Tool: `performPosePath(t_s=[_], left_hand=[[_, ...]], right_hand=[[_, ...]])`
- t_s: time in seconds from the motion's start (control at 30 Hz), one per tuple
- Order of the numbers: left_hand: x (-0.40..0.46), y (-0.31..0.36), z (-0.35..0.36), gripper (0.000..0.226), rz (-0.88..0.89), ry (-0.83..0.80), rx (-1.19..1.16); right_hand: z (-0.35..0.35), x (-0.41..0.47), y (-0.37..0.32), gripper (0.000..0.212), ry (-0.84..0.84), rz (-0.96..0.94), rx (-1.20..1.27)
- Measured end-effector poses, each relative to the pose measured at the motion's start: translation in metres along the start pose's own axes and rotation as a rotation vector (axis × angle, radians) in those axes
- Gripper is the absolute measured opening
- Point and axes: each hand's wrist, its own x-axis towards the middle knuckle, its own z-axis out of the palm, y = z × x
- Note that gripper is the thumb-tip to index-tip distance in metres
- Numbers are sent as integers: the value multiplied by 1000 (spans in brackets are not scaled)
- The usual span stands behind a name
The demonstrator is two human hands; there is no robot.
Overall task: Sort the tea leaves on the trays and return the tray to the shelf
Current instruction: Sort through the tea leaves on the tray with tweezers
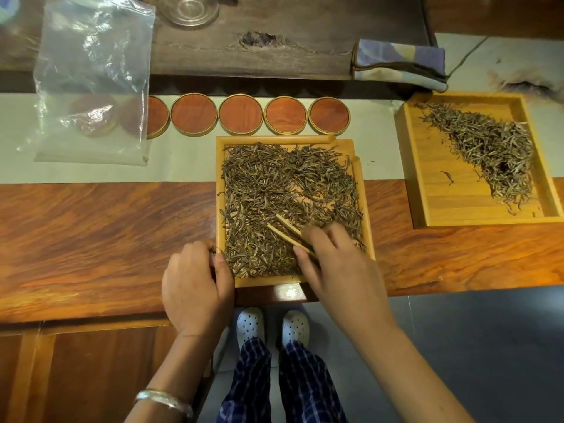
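A square bamboo tray (268, 282) sits at the table's front edge, its floor covered with loose dried tea leaves (283, 184). My left hand (195, 285) grips the tray's near left corner, thumb over the rim. My right hand (335, 267) holds bamboo tweezers (287, 232), whose two tips lie among the leaves in the tray's lower middle. A second, larger bamboo tray (439, 206) stands to the right with a heap of tea leaves (494, 154) along its right side and a single stray leaf near its middle.
A row of round wooden coasters (241, 114) lies behind the near tray. A clear plastic bag (91, 77) covers the left end of the row. A folded cloth (399, 62) and a glass bowl (189, 7) sit on the dark tea board behind.
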Motion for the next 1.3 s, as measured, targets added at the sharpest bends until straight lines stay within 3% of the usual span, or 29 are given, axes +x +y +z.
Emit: performPosePath(t_s=[0.17, 0.33, 0.87, 1.3], left_hand=[[0, 0, 0, 7, -5, -8, -5], [0, 3, -3, 17, -14, -25, -6], [1, 6, -7, 17, -44, -50, -7], [0, 5, -6, 13, -41, -49, -10]], right_hand=[[-10, 10, 18, 25, 78, 105, -13], [-16, 42, 29, 28, 233, 151, -16], [-16, 22, 24, 26, 33, 123, -34], [-17, 46, 42, 29, 187, 191, -46]])
